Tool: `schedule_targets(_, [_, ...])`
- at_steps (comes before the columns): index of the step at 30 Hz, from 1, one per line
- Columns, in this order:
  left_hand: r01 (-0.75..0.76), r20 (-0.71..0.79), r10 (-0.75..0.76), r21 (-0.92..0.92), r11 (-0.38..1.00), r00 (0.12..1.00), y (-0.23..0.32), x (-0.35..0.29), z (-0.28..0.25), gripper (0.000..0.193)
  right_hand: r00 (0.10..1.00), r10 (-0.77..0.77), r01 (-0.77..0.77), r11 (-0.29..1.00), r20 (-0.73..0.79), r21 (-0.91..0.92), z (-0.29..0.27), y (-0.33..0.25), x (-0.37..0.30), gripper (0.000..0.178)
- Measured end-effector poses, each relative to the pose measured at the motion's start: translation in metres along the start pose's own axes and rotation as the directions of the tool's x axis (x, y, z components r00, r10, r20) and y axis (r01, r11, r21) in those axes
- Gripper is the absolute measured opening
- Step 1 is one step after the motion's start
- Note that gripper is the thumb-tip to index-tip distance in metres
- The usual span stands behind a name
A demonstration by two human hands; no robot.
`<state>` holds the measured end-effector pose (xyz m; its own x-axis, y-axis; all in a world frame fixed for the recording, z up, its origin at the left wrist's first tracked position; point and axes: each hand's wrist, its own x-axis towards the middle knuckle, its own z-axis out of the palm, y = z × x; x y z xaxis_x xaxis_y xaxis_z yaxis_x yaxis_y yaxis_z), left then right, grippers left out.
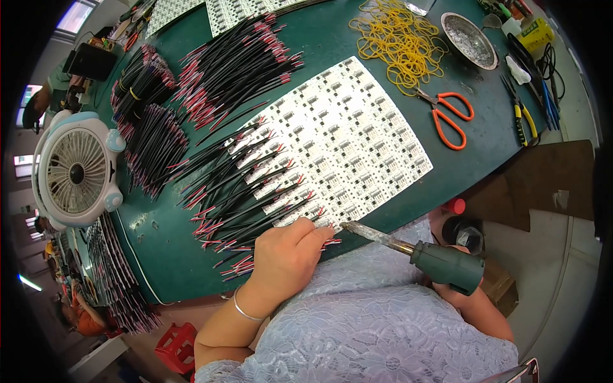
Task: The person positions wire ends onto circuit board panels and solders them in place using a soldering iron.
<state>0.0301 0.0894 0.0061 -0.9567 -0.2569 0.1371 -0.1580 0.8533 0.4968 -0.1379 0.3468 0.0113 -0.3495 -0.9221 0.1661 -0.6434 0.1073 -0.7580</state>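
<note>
A white circuit board panel (367,137) with rows of small components lies on the green table. Black-sheathed wires (239,188) with red tips run along its left edge, their ends resting on the board. My left hand (288,250) is closed at the board's near corner, thumb and finger pinched on a wire whose red end shows beside them. My right hand (452,293) grips the dark green handle of a soldering iron (447,263), partly hidden behind it. The iron's tip meets the board's near edge, just right of my left fingertips.
Loose wires (236,70) and tied wire bundles (143,83) lie at the left, near a fan (76,172). Yellow rubber bands (399,38), orange-handled scissors (450,118), a metal bowl (469,41) and pliers (520,118) lie at the right. More boards (246,14) are stacked at the back.
</note>
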Motion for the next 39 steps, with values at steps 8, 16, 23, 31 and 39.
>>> schedule_targets(8, [-0.04,-0.004,0.04,-0.003,0.999,0.999,-0.003,0.0,0.0,0.024,0.999,0.034,-0.036,0.995,0.025,0.095,0.003,0.003,-0.003,0.022])
schedule_targets(16, [-0.086,-0.03,0.086,-0.009,0.996,0.996,-0.006,0.003,0.004,0.014,1.0,0.004,-0.006,0.998,0.028,0.065,0.003,0.008,-0.005,0.021])
schedule_targets(23, [-0.057,-0.045,0.057,0.005,0.998,0.997,-0.004,0.0,-0.004,0.022,0.878,0.477,-0.202,0.448,-0.042,0.871,0.001,-0.003,0.026,0.053])
schedule_targets(31, [-0.072,-0.024,0.071,-0.038,0.997,0.997,-0.009,-0.008,-0.014,0.019,0.896,0.444,-0.1,0.268,-0.03,0.958,0.045,0.02,0.151,0.056])
schedule_targets(39, [0.257,-0.845,-0.38,-0.299,0.919,0.377,-0.072,-0.012,-0.145,0.012,0.872,0.471,-0.049,0.352,-0.131,0.935,0.049,0.026,0.151,0.057])
